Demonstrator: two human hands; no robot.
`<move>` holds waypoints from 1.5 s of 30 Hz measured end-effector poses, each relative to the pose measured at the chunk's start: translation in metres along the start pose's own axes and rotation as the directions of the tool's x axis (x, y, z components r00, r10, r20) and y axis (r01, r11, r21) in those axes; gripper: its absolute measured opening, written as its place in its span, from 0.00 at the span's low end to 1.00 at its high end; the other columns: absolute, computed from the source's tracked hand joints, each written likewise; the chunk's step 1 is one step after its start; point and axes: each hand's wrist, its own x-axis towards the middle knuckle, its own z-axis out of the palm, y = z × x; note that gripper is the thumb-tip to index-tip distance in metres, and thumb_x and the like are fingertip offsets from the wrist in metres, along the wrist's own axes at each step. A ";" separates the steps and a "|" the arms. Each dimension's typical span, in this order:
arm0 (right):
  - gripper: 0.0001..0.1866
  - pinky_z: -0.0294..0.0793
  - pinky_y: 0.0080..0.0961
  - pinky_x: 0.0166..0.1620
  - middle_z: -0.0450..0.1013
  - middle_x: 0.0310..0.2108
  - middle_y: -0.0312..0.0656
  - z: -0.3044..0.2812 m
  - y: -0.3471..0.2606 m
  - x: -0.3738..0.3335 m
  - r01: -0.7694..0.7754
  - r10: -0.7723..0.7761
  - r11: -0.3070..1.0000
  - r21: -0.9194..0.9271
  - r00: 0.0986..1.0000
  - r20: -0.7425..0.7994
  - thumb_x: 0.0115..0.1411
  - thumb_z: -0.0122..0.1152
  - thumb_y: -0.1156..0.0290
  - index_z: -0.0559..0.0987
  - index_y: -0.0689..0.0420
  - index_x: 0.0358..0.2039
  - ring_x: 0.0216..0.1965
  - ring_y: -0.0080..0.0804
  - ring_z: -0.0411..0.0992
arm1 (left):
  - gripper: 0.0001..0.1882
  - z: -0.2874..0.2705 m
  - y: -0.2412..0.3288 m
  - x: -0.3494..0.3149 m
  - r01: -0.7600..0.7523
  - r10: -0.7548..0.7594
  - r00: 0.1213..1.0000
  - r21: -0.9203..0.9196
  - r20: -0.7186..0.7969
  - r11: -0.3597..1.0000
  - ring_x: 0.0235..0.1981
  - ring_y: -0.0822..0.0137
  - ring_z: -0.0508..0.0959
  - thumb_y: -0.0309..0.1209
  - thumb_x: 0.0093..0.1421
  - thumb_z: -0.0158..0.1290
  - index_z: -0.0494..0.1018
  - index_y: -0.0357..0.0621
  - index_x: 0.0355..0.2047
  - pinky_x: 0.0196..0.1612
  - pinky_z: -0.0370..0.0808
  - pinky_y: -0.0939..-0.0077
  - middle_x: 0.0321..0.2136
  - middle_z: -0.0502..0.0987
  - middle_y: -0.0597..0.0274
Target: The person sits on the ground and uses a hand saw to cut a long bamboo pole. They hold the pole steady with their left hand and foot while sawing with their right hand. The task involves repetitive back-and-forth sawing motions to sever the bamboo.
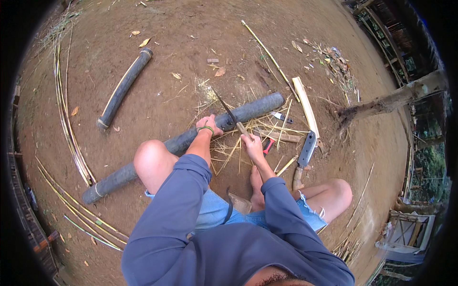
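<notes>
A long dark grey tube [176,143] lies slantwise on the ground in front of me, passing beside my left knee. My left hand [209,125], with a green band at the wrist, grips the tube near its middle, fingers curled over it. In my right hand [252,146] is a long, thin-bladed knife [225,106], held by its wooden handle. Its dark blade crosses over the tube just right of my left hand, pointing up and left. Whether the edge touches the tube, I cannot tell. Thin split strips [229,150] are scattered beneath and around my hands.
A red-and-black cutter [268,146] and a small blade tool [281,117] lie right of my hand. Beyond them rests a curved-handled tool [307,148] against a pale wooden piece [305,102]. A shorter dark tube [125,89] and long canes [67,114] lie left. A post [391,100] stands right.
</notes>
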 end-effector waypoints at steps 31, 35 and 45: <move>0.13 0.52 0.19 0.22 0.61 0.16 0.28 -0.041 -0.074 0.076 0.206 -0.212 0.810 0.549 0.976 -0.054 0.66 0.54 0.67 0.71 0.57 0.24 0.18 0.15 0.57 | 0.49 -0.039 -0.040 0.075 -0.132 0.133 0.991 -0.136 0.003 0.982 0.53 0.51 0.79 0.62 0.33 0.72 0.79 0.44 0.52 0.59 0.74 0.59 0.46 0.82 0.49; 0.13 0.52 0.20 0.22 0.62 0.16 0.28 -0.042 -0.061 0.079 0.187 -0.189 0.860 0.476 0.981 -0.044 0.66 0.56 0.66 0.72 0.57 0.25 0.18 0.15 0.57 | 0.51 -0.050 -0.050 0.092 -0.038 0.069 0.991 -0.243 0.118 0.969 0.55 0.50 0.78 0.62 0.36 0.71 0.77 0.45 0.57 0.61 0.72 0.59 0.50 0.80 0.44; 0.15 0.52 0.22 0.22 0.62 0.16 0.27 -0.042 -0.059 0.053 0.111 -0.119 0.946 0.304 0.993 0.008 0.65 0.59 0.64 0.73 0.58 0.24 0.18 0.16 0.57 | 0.49 -0.025 -0.020 0.058 -0.002 -0.004 0.996 -0.066 -0.088 0.998 0.63 0.50 0.70 0.61 0.45 0.66 0.68 0.54 0.65 0.65 0.67 0.55 0.59 0.72 0.48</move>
